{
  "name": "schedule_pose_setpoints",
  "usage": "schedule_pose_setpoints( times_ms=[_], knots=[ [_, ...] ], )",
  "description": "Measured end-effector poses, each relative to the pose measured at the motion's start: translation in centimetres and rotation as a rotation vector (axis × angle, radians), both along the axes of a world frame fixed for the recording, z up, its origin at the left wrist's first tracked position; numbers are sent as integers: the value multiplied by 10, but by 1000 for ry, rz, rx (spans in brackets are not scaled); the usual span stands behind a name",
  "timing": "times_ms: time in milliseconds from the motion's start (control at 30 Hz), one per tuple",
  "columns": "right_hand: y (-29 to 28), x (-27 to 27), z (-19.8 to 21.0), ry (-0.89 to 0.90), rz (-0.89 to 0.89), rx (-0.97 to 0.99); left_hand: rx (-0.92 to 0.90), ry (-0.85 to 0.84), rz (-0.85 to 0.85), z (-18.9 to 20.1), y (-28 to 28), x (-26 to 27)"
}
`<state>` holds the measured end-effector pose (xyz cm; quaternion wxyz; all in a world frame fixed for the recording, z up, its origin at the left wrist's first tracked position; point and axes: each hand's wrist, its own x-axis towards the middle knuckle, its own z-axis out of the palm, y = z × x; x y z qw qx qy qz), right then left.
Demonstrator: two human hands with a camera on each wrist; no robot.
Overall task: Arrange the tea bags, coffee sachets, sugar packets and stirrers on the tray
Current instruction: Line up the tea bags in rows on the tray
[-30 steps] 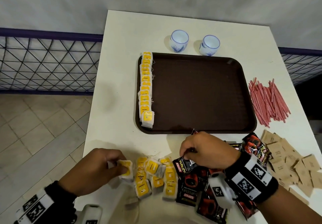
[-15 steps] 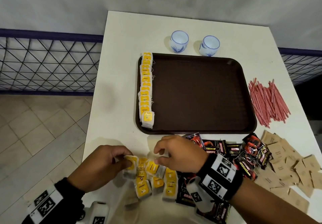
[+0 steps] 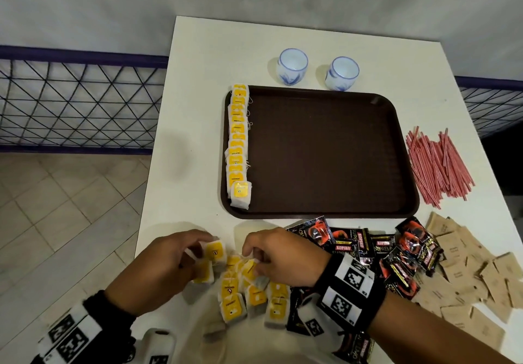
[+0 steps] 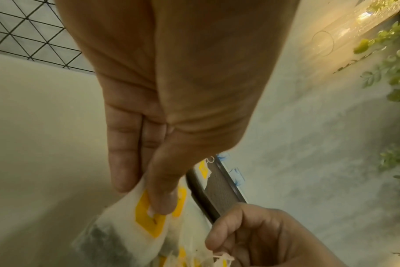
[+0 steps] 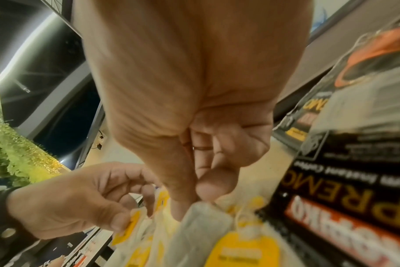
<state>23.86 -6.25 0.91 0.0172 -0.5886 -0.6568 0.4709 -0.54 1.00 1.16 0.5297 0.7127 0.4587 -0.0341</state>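
White surface (image 3: 198,80): our right hand (image 3: 278,256) has left the coffee sachets (image 3: 368,247) and crossed to the loose tea bags (image 3: 249,293), fingers pinching one; left hand (image 3: 158,267) pinches a tea bag (image 3: 215,252) too (one row sits on the tray (image 3: 325,151)), so we're back on tea

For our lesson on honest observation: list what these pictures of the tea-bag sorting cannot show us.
- Head view: the right hand covers what its fingertips grip in the loose tea bags.
- Head view: print on the sugar packets is too small to read.
- Right wrist view: the coffee sachets are blurred and cut off by the edge.
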Motion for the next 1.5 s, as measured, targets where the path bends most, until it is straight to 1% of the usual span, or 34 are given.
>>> schedule_pose_setpoints(
  times_ms=[200, 300, 367, 467, 567, 633, 700, 833, 900, 1067, 1200, 1367, 1500],
  knots=[
    [-3, 19, 5, -16, -83, 7, -6, 117, 39, 24, 8, -8],
    [-5, 27, 8, -2, -85, 43, 56, 151, -79, 36, 17, -5],
    [-6, 30, 11, 20, -92, 65, 112, 124, -133, 44, 23, 5],
    [-5, 36, 15, 42, -152, 85, 253, 23, -127, 53, 43, 26],
    [-2, 42, 17, 51, -203, 92, 271, -104, -91, 56, 74, 56],
    [1, 45, 18, 68, -228, 98, 330, -134, -97, 55, 99, 77],
    [3, 48, 20, 96, -256, 101, 412, -129, -133, 53, 125, 98],
    [9, 55, 21, 147, -289, 87, 469, -109, -247, 43, 178, 140],
    [12, 58, 20, 153, -303, 92, 495, -70, -313, 36, 199, 158],
    [23, 71, 16, 155, -322, 78, 435, 30, -437, 31, 242, 201],
    [30, 80, 15, 137, -338, 70, 428, 106, -479, 23, 266, 219],
    [45, 91, 15, 155, -358, 25, 580, 115, -446, 10, 286, 230],
    [62, 100, 15, 183, -389, 29, 615, 97, -367, -2, 298, 231]
  ],
)
